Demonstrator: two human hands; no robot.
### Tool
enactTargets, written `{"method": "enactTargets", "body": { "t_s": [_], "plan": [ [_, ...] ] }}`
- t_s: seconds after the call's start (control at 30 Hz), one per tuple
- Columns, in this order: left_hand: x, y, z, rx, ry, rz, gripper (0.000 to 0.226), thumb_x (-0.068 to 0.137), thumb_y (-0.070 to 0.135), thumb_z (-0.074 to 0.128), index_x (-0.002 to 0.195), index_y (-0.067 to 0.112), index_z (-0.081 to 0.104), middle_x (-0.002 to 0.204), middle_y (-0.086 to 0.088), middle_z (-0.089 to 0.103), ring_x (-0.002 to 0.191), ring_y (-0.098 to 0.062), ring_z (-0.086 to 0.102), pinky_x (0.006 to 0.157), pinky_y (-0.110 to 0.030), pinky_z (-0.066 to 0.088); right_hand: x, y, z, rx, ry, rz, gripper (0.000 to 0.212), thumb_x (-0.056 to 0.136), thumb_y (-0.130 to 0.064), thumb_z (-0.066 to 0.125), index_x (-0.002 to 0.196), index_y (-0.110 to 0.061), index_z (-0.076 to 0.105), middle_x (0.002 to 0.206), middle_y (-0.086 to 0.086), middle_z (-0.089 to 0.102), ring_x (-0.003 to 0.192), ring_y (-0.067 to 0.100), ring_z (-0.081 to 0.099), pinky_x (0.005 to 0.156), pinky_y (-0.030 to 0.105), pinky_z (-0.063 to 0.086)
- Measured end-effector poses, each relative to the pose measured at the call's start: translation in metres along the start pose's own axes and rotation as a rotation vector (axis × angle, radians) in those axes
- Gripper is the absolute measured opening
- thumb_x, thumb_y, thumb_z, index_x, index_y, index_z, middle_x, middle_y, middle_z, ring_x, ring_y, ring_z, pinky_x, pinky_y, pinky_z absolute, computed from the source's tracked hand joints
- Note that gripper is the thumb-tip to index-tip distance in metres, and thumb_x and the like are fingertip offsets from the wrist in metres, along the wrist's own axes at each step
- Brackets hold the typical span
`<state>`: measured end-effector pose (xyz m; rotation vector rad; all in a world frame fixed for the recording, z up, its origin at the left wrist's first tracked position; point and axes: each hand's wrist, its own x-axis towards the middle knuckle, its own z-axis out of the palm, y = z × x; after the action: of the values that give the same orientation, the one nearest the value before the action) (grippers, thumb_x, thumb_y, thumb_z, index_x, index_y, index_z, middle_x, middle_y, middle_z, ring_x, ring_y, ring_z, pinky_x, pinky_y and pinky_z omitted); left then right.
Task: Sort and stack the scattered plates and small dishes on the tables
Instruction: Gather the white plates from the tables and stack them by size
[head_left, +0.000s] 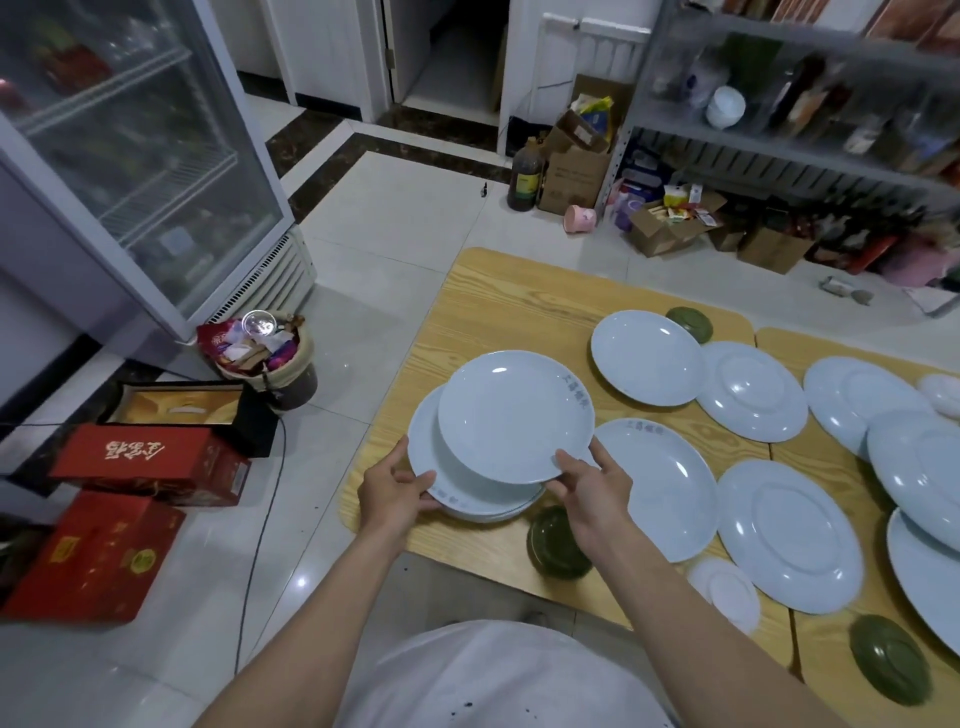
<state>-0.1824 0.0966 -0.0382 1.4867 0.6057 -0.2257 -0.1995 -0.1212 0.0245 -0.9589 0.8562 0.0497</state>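
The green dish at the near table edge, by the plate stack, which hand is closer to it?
Right. The right hand grips the top plate just beyond the green dish; the left hand holds the left rim of the plate stack, farther away.

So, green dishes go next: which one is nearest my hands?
The green dish right beside the right hand, partly behind its wrist; the far-edge dish and far-right dish lie well away.
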Motion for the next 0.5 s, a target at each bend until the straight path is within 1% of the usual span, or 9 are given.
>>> {"method": "enactTargets", "body": {
  "t_s": [0.07, 0.1, 0.13, 0.2, 0.27, 0.4, 0.5],
  "plan": [
    [-0.001, -0.001, -0.002, -0.001, -0.006, -0.012, 0.072, 0.084, -0.009, 0.069, 0.145, 0.02, 0.045, 0.088, -0.022, 0.066, 0.075, -0.025, 0.074, 0.063, -0.035, 0.062, 0.001, 0.005, 0.0, -0.026, 0.004, 0.018, 0.068, 0.087, 0.007, 0.066, 0.148, -0.013, 0.043, 0.123, 0.011, 0.065, 0.087, 0.025, 0.074, 0.071, 0.038, 0.062],
    [-0.001, -0.001, -0.002, -0.002, -0.008, -0.018, 0.07, 0.085, -0.008, 0.069, 0.145, 0.019, 0.046, 0.093, -0.025, 0.066, 0.076, -0.026, 0.074, 0.063, -0.034, 0.062, 0.001, 0.008, 0.0, -0.035, 0.004, 0.026, 0.068, 0.087, 0.008, 0.066, 0.148, -0.013, 0.043, 0.12, 0.009, 0.065, 0.087, 0.025, 0.074, 0.071, 0.039, 0.062],
    [-0.001, -0.001, -0.002, 0.0, -0.008, -0.022, 0.069, 0.085, -0.008, 0.069, 0.144, 0.019, 0.047, 0.092, -0.025, 0.064, 0.077, -0.027, 0.074, 0.063, -0.034, 0.062, 0.001, 0.01, 0.0, -0.043, 0.005, 0.037, 0.069, 0.087, 0.008, 0.066, 0.148, -0.013, 0.043, 0.114, 0.007, 0.065, 0.085, 0.025, 0.074, 0.07, 0.039, 0.062],
    [-0.001, -0.001, -0.001, 0.015, -0.006, -0.023, 0.068, 0.085, -0.008, 0.069, 0.144, 0.019, 0.047, 0.085, -0.018, 0.058, 0.077, -0.028, 0.074, 0.063, -0.034, 0.062, 0.001, 0.013, -0.001, -0.064, 0.006, 0.06, 0.069, 0.087, 0.008, 0.065, 0.148, -0.014, 0.042, 0.104, -0.001, 0.063, 0.079, 0.023, 0.075, 0.068, 0.038, 0.062],
    [-0.001, 0.0, -0.001, 0.028, -0.014, -0.025, 0.068, 0.085, -0.008, 0.069, 0.144, 0.02, 0.047, 0.084, -0.015, 0.055, 0.075, -0.027, 0.074, 0.062, -0.034, 0.062, 0.0, 0.014, -0.001, -0.086, 0.001, 0.066, 0.069, 0.087, 0.009, 0.065, 0.148, -0.015, 0.042, 0.099, -0.005, 0.062, 0.078, 0.023, 0.075, 0.064, 0.035, 0.061],
    [-0.001, 0.001, -0.002, 0.032, -0.04, -0.035, 0.067, 0.086, -0.006, 0.068, 0.144, 0.02, 0.046, 0.09, -0.016, 0.056, 0.074, -0.027, 0.074, 0.063, -0.033, 0.062, 0.001, 0.018, -0.001, -0.12, -0.006, 0.055, 0.07, 0.087, 0.009, 0.065, 0.149, -0.012, 0.041, 0.095, -0.006, 0.063, 0.077, 0.022, 0.075, 0.061, 0.033, 0.061],
    [-0.002, 0.001, -0.003, 0.045, -0.046, -0.034, 0.065, 0.088, -0.006, 0.065, 0.145, 0.02, 0.046, 0.088, -0.014, 0.053, 0.073, -0.028, 0.074, 0.063, -0.033, 0.062, 0.002, 0.021, 0.0, -0.141, -0.01, 0.045, 0.07, 0.088, 0.009, 0.065, 0.149, -0.012, 0.04, 0.091, -0.006, 0.063, 0.074, 0.019, 0.075, 0.06, 0.032, 0.061]
  ]
}}
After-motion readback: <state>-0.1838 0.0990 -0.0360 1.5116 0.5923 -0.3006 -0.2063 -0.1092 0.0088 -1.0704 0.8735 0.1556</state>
